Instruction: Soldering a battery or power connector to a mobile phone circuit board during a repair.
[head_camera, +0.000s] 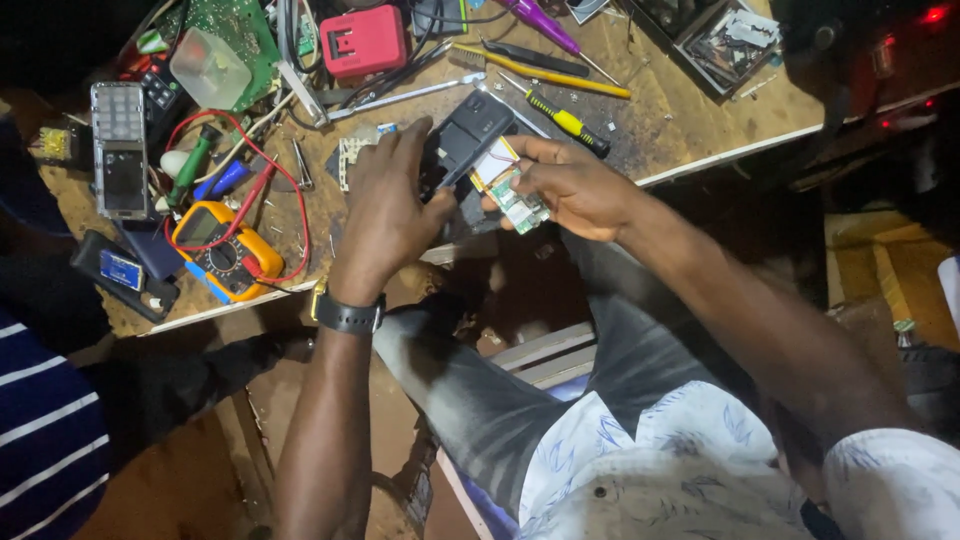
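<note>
Cluttered is the wooden workbench (690, 110), with a yellow multimeter (222, 247) and screwdrivers lying around. My left hand (385, 210) clamps its fingers on the black phone body (468, 135), above the bench edge. My right hand (570, 185) pinches the small circuit board (510, 190) just beside it. I think the board is being separated; next needs a gentle, steady pull.

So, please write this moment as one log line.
left hand: holds black phone shell | right hand: holds small circuit board | beside: yellow meter
</note>
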